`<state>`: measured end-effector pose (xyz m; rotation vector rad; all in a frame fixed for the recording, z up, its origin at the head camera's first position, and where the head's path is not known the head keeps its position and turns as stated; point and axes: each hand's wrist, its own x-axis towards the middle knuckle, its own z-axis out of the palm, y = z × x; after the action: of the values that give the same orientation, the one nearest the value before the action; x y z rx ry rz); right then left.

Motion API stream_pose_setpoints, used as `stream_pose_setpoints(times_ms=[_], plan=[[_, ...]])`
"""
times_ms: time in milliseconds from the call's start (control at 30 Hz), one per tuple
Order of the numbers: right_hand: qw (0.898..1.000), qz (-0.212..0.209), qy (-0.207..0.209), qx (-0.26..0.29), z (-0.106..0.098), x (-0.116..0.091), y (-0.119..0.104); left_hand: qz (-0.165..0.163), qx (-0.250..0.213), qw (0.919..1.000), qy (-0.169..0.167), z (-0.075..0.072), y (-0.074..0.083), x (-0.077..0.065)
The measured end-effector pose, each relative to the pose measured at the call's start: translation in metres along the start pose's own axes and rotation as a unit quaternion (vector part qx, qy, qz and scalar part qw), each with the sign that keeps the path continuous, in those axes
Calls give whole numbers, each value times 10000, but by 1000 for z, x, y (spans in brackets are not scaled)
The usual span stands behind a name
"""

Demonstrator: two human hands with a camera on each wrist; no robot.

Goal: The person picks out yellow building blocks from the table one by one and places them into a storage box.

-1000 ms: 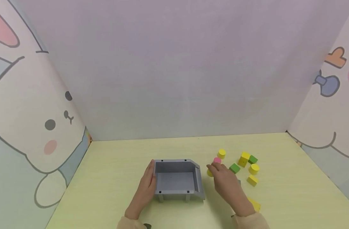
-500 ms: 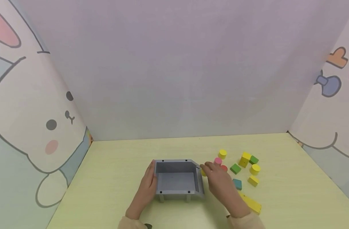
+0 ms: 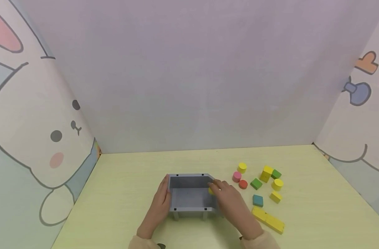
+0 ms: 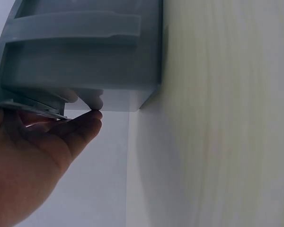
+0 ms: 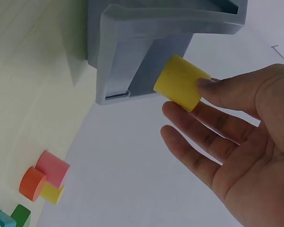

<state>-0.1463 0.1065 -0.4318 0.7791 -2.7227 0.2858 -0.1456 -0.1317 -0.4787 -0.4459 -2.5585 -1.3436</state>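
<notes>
A grey plastic bin point(image 3: 190, 197) with an open top and one sloped end stands on the table. My left hand point(image 3: 160, 202) lies along its left end, fingers fairly straight against the wall; the left wrist view shows fingertips point(image 4: 95, 116) touching the bin's side. Between thumb and fingers of my right hand point(image 3: 229, 199) is a yellow cylinder block point(image 5: 182, 82), pinched over the sloped right end of the bin. In the right wrist view the cylinder is tilted, right by the bin's opening, while the lower fingers stay extended. The visible bin floor is bare.
Right of the bin lie a pink cylinder point(image 3: 237, 176), a red disc point(image 3: 243, 184), a yellow cylinder point(image 3: 242, 168), green blocks point(image 3: 256, 183) and a teal block point(image 3: 257, 200). Long yellow pieces point(image 3: 268, 220) lie close to the right forearm. A pale wall point(image 3: 201, 103) closes off the back.
My right hand has carried the yellow cylinder leftward from the table among the blocks to over the bin's right end. The left hand and bin have stayed put.
</notes>
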Motion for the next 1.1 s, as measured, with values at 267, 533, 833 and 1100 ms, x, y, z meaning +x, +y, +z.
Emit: stream_pose_setpoints(times_ms=[267,533,833,1100], plan=[[9996,-246,149,68,6,-1,-7,78,136,9999,-2,2,-3,0],[9992,-353,-36,184,13,-2,-8,88,92,9999,-25,1,-2,0],[9971,-534,-465,262,14,-1,-6,106,72,9999,-30,1,-1,1],[9913,-1006,-734,415,16,1,0,103,38,9999,-29,1,-3,1]])
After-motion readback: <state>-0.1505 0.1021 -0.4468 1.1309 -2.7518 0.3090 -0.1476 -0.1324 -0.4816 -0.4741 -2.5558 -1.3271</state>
